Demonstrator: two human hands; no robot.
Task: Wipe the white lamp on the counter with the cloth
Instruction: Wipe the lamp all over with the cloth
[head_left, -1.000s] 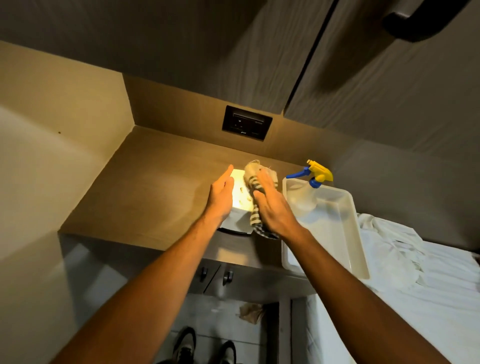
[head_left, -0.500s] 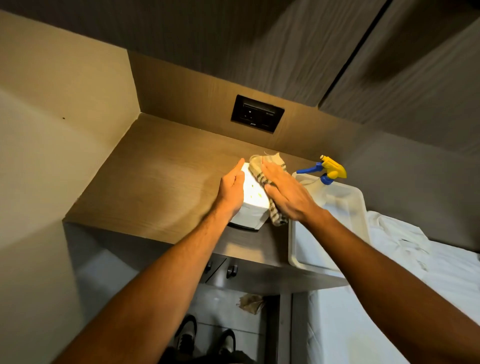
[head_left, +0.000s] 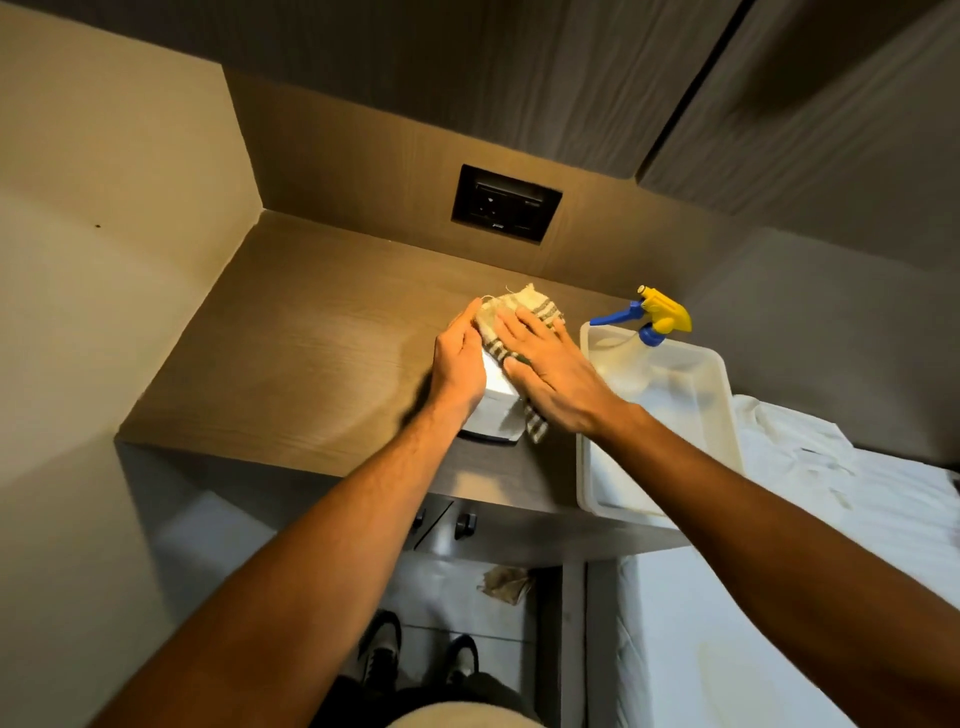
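Note:
The white lamp (head_left: 497, 410), a small lit box-shaped shade, stands near the front edge of the wooden counter (head_left: 311, 358). A beige cloth with dark stripes (head_left: 511, 312) is draped over its top and right side. My right hand (head_left: 550, 374) lies flat on the cloth, pressing it against the lamp, fingers spread. My left hand (head_left: 458, 364) rests against the lamp's left side, fingers together and reaching the cloth's edge. Most of the lamp's top is hidden by the cloth and my hands.
A white plastic tray (head_left: 724, 395) sits right of the lamp, holding a spray bottle with a yellow and blue trigger (head_left: 657, 314). A black socket plate (head_left: 506, 210) is on the back wall. White bedding (head_left: 831, 493) lies at the right; drawers sit under the counter.
My right hand has slid the cloth across the lamp's top toward the left, covering more of the glowing surface. My left hand stays on the lamp's left side. The camera has moved closer.

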